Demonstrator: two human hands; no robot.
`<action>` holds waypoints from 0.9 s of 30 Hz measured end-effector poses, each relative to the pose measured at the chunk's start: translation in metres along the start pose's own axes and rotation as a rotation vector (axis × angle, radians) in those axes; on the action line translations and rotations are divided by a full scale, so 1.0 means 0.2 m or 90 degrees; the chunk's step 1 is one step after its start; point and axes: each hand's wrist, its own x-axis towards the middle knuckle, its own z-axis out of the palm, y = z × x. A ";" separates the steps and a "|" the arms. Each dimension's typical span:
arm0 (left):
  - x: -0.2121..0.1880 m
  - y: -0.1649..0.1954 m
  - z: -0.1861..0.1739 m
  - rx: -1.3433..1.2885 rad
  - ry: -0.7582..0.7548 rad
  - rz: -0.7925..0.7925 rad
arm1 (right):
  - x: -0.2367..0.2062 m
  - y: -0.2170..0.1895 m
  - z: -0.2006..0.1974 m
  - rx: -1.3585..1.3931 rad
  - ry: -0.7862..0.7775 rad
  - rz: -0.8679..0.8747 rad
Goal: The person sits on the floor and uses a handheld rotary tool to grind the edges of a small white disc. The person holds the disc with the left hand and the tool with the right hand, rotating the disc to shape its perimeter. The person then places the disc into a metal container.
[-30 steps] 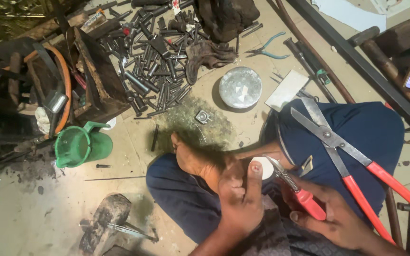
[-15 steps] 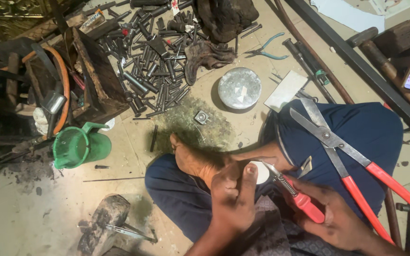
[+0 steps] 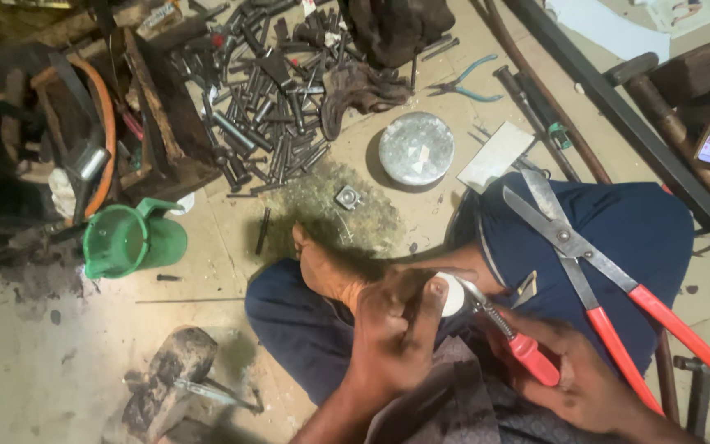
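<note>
Two hands meet over the lap: the left hand (image 3: 396, 333), its grip pinched shut, holds a small white round piece (image 3: 452, 294), while the right hand (image 3: 581, 382) grips red-handled pliers (image 3: 509, 333) against it. Large red-handled shears (image 3: 597, 275) rest on the knee; a round metal tin (image 3: 417, 148) sits on the floor (image 3: 34, 362).

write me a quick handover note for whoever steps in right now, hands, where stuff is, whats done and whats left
Left hand: closed around a small white round piece, held over the lap.
Right hand: closed on the red grip of small pliers, their jaws at the edge of the white piece.
Big red-handled shears lie across the right knee.
On the floor: round metal tin, green jug, blue-handled pliers, pile of dark metal rods.
Done: piece gripped, pliers in place. Left: whatever the pliers do to the piece; no result shows yet.
</note>
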 end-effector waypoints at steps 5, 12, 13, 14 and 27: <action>-0.01 -0.01 -0.03 -0.073 -0.048 0.008 | -0.01 0.02 0.00 0.001 -0.021 -0.054; -0.09 -0.14 0.13 -0.204 0.074 -0.277 | 0.02 -0.01 0.02 -0.022 0.001 0.029; -0.10 -0.16 0.16 -0.232 0.098 -0.234 | 0.03 -0.02 0.02 -0.028 0.000 0.051; -0.11 -0.18 0.18 -0.260 0.121 -0.193 | 0.04 -0.04 0.02 -0.051 -0.009 0.042; -0.11 -0.20 0.21 -0.397 0.091 -0.234 | 0.03 -0.14 0.02 0.047 -0.027 0.155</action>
